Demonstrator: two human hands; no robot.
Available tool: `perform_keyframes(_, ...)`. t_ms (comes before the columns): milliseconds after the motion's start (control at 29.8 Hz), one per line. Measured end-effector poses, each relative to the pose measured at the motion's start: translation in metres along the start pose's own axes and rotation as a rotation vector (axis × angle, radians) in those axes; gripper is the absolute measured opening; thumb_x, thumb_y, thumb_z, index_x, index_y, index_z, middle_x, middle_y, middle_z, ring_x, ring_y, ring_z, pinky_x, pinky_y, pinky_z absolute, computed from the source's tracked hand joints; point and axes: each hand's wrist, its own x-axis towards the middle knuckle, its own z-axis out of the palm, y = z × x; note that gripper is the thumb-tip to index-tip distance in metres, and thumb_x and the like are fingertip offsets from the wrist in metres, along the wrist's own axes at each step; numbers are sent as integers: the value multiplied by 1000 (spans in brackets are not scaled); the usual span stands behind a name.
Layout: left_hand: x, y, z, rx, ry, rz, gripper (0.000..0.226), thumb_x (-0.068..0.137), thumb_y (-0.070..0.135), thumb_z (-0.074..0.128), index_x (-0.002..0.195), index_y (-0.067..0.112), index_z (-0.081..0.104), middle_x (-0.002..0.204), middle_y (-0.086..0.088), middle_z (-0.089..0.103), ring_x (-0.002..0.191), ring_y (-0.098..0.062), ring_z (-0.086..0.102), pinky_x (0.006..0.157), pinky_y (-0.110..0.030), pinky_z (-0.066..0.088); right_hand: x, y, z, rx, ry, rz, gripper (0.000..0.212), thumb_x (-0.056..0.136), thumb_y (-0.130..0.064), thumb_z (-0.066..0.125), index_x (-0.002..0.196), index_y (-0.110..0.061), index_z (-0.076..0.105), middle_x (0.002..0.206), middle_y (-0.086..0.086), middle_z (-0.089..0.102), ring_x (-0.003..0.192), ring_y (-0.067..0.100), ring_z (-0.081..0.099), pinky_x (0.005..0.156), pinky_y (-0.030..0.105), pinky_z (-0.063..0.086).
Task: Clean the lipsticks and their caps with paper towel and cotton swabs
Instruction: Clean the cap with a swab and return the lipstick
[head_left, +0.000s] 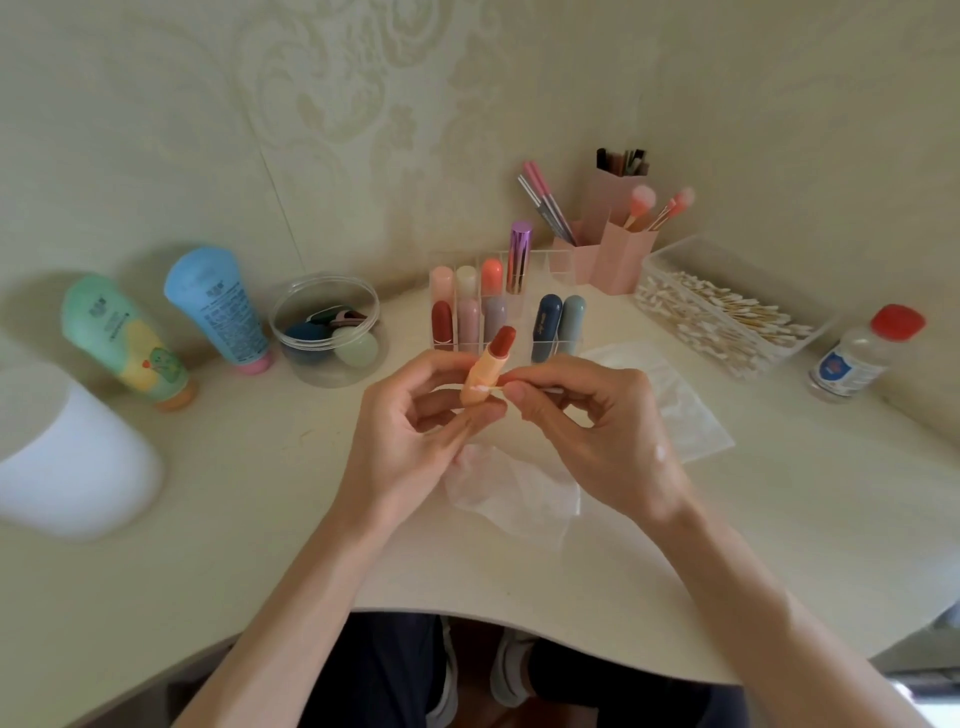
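Currently the left grip (410, 421) holds 1 uncapped lipstick (491, 369), tilted, just in front of the rack (545, 270) and over the desk (260, 545), while the right grip (597, 426) pinches a swab (496, 387) whose tip touches the orange tube. To do this well, I judge, hold the tube steady, roll the tip lightly round the casing, avoid the red bullet, and wipe smears onto the towel (514, 493) in front of the rack.

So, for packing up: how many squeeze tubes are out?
2: a green tube at far left, a blue tube just right of it, both cap-down. None seems hidden.
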Motion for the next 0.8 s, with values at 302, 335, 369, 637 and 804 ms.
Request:
perform_keyframes(302, 3, -9, -5, 66, -41, 67, 28, 92, 16, 71, 120, 11, 74, 118, -4, 69, 110, -24, 68, 87, -30, 56, 1, 2, -2, -4, -4, -14, 14, 97, -7, 74, 106, -13, 81, 87, -13, 74, 75, 17, 66, 72, 28, 53)
perform_keyframes(335, 3, -9, -5, 73, -55, 74, 29, 94, 15, 69, 122, 10, 74, 117, -3, 69, 112, -23, 67, 88, -27, 53, 1, 2, -2, -4, -4, -12, 13, 97, -7, 74, 106, -12, 81, 87, -10, 74, 75, 18, 66, 72, 28, 53)
perform_keyframes(369, 2, -9, -4, 71, -62, 75, 30, 94, 13, 69, 124, 10, 73, 116, -2, 70, 112, -21, 67, 89, -25, 51, 1, 2, -2, -4, -1, -13, 12, 97, -6, 73, 105, -11, 81, 87, -8, 75, 75, 17, 66, 72, 27, 53)
perform_keyframes(637, -2, 2, 1, -57, 31, -1, 22, 86, 15, 73, 108, 17, 73, 99, 2, 79, 74, -10, 67, 64, -21, 52, 0, 2, -1, 5, 6, -9, 14, 97, -6, 74, 107, -11, 81, 88, -5, 76, 75, 17, 66, 71, 32, 54)
perform_keyframes(804, -3, 0, 2, 13, -27, 8, 34, 84, 17, 78, 117, 16, 72, 107, 1, 78, 98, -18, 74, 84, -35, 60, -1, 2, 1, -5, 5, -10, 14, 97, -7, 74, 107, -11, 82, 89, 0, 76, 76, 20, 66, 71, 31, 54)
